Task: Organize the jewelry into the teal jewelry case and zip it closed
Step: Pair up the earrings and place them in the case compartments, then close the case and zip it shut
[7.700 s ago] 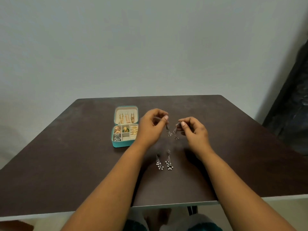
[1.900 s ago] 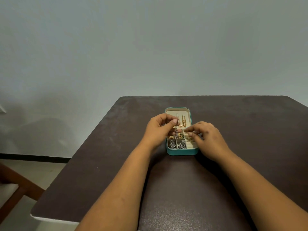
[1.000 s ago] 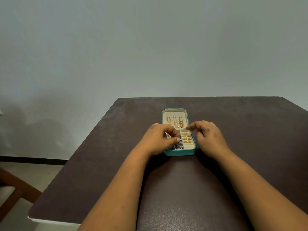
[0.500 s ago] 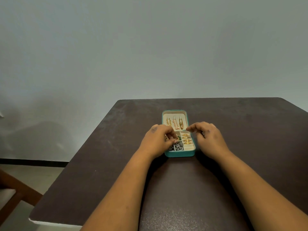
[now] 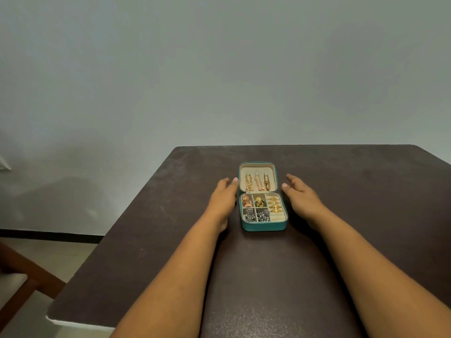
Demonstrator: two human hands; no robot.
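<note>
The teal jewelry case (image 5: 264,226) lies open on the dark table (image 5: 268,276), its lid (image 5: 258,165) flat behind the base. Gold chains (image 5: 257,182) hang in the cream lid. The compartments hold gold earrings (image 5: 259,202), gold rings (image 5: 274,205) and silver earrings (image 5: 256,215). My left hand (image 5: 223,196) is beside the case's left edge, fingers straight and reaching toward the lid. My right hand (image 5: 299,194) mirrors it at the right edge, fingers extended. Neither hand holds anything.
The table's left edge (image 5: 105,242) drops off to a tiled floor. A wooden chair (image 5: 22,276) stands at the lower left. A plain grey wall lies behind the table.
My left hand has left the compartments, where it set down silver earrings. Both hands have spread out to the sides of the case and moved toward the lid.
</note>
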